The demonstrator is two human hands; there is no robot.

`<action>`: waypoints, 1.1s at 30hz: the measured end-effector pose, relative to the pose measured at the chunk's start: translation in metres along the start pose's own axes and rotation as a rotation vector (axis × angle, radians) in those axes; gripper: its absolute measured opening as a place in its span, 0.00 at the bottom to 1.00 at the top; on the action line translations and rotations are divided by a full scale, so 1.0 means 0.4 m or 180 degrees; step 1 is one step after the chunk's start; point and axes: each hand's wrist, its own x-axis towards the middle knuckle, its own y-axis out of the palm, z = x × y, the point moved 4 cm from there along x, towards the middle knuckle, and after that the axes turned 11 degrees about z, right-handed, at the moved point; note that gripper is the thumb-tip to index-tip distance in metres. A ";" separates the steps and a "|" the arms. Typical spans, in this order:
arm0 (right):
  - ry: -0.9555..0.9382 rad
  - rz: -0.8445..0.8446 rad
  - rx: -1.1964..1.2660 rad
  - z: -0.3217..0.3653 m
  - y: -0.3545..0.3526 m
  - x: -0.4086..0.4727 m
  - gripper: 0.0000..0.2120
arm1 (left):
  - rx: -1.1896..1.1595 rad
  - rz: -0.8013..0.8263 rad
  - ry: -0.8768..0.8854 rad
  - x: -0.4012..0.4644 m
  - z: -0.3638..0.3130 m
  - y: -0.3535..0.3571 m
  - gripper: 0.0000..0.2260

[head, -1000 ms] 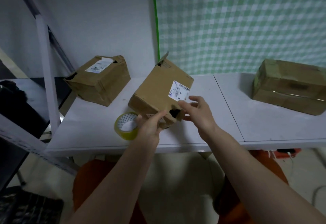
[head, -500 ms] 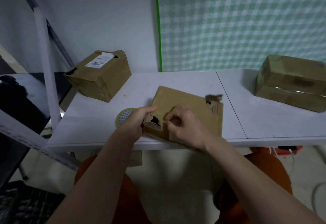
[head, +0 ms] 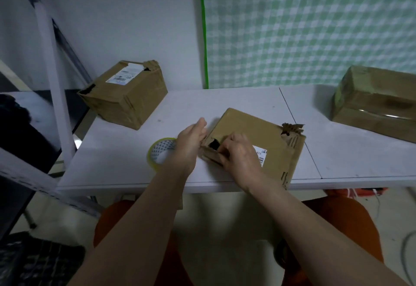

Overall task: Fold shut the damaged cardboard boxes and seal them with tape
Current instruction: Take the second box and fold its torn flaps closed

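Box in hand (head: 254, 137): lies flat at the table's (head: 126, 162) near edge, a dark hole torn at its left corner, another corner ragged.
Right hand (head: 238, 153): fingers curled, pressing the torn cardboard by the hole.
Left hand (head: 191, 141): fingers straight, flat against the box's left side.
Tape roll (head: 161, 153): lies just left, untouched.
Progress: early by my reading; no fresh tape shows here.
Second box (head: 126, 93): far left, corners torn, waiting.
Third box (head: 376, 103): glossy, probably taped; cut off at the frame's right.
Hidden: right fingertips' hold, hole's contents.

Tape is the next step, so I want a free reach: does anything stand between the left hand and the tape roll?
Nothing visible does. The tape roll lies flat on the table, right beside the left hand, whose wrist overlaps its near edge.
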 end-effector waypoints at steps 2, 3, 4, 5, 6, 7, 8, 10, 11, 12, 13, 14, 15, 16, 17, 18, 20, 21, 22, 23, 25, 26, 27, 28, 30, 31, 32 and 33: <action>-0.0009 -0.0113 0.0024 -0.001 0.010 0.007 0.03 | 0.0323 -0.0235 -0.0007 -0.014 0.001 -0.017 0.12; -0.0007 -0.0145 0.0053 0.001 0.014 0.010 0.03 | 0.0426 -0.0287 -0.0045 -0.019 0.007 -0.025 0.11; 0.0006 -0.0164 0.0068 0.003 0.020 0.013 0.04 | 0.0471 -0.0271 -0.0105 -0.024 0.016 -0.032 0.09; 0.0026 -0.0171 0.0082 0.003 0.026 0.016 0.06 | 0.0407 -0.0248 -0.0188 -0.028 0.027 -0.036 0.09; 0.0028 -0.0180 0.0102 0.003 0.030 0.019 0.07 | 0.0250 -0.0218 -0.0272 -0.031 0.038 -0.040 0.11; 0.0026 -0.0162 0.0153 0.003 0.030 0.020 0.07 | 0.0061 -0.0151 -0.0304 -0.035 0.044 -0.040 0.15; 0.0014 -0.0097 0.0228 0.004 0.028 0.021 0.06 | -0.0063 -0.0089 -0.0286 -0.032 0.049 -0.045 0.18; -0.0028 0.0172 0.0371 0.005 0.019 0.027 0.04 | -0.0228 0.0024 -0.0193 -0.027 0.056 -0.050 0.21; -0.0047 0.0304 0.0483 0.004 0.012 0.033 0.04 | -0.0282 0.0053 -0.0151 -0.028 0.057 -0.050 0.20; -0.0014 0.0350 0.0647 0.003 0.002 0.043 0.04 | -0.0303 0.0059 -0.0124 -0.031 0.056 -0.050 0.20; 0.0052 0.0324 0.0777 0.002 -0.008 0.055 0.04 | -0.0326 0.0034 -0.0114 -0.031 0.059 -0.051 0.20; 0.0116 0.0269 0.0737 -0.003 -0.013 0.069 0.04 | -0.0338 0.0018 -0.0102 -0.030 0.062 -0.051 0.20; 0.0126 0.0232 0.0518 -0.004 -0.014 0.087 0.05 | -0.0368 -0.0002 -0.0095 -0.028 0.064 -0.049 0.19; 0.0077 0.0246 0.0244 -0.002 -0.010 0.104 0.07 | -0.0403 -0.0013 -0.0088 -0.027 0.064 -0.047 0.18; -0.0040 0.0275 -0.0018 0.007 -0.005 0.120 0.10 | -0.0434 -0.0019 -0.0078 -0.027 0.061 -0.043 0.15; -0.0195 0.0333 -0.0249 0.020 0.000 0.136 0.11 | -0.0439 0.0010 -0.0052 -0.027 0.057 -0.040 0.12; -0.0511 0.0524 -0.0838 0.047 0.013 0.161 0.13 | -0.0420 0.0084 -0.0016 -0.027 0.050 -0.035 0.10; -0.0577 0.0649 -0.1230 0.060 0.016 0.171 0.13 | -0.0414 0.0083 -0.0019 -0.026 0.047 -0.035 0.10; -0.0604 0.0766 -0.1565 0.071 0.017 0.178 0.13 | -0.0397 0.0068 -0.0027 -0.025 0.046 -0.037 0.10; -0.0601 0.0881 -0.1779 0.080 0.016 0.183 0.13 | -0.0383 0.0051 -0.0036 -0.023 0.046 -0.039 0.10; -0.0541 0.1018 -0.1975 0.083 0.014 0.189 0.11 | -0.0372 0.0055 -0.0065 -0.021 0.046 -0.040 0.10; -0.0563 0.1067 -0.2031 0.079 0.014 0.191 0.09 | -0.0387 0.0079 -0.0067 -0.022 0.046 -0.039 0.09; -0.0688 0.1053 -0.2065 0.079 0.013 0.191 0.07 | -0.0415 0.0086 -0.0070 -0.022 0.046 -0.038 0.09; -0.0874 0.0940 -0.2073 0.077 0.015 0.190 0.05 | -0.0462 0.0081 -0.0077 -0.023 0.046 -0.038 0.09; -0.1067 0.0889 -0.1933 0.078 0.009 0.186 0.09 | -0.0590 0.0059 -0.0109 -0.022 0.046 -0.039 0.10; -0.1103 0.0860 -0.1813 0.074 0.007 0.185 0.13 | -0.0656 0.0035 -0.0133 -0.021 0.047 -0.039 0.11; -0.1127 0.0817 -0.1698 0.063 0.008 0.186 0.14 | -0.0702 -0.0013 -0.0166 -0.020 0.049 -0.039 0.12; -0.1173 0.0809 -0.1588 0.052 0.012 0.183 0.14 | -0.0749 -0.0067 -0.0200 -0.019 0.051 -0.039 0.14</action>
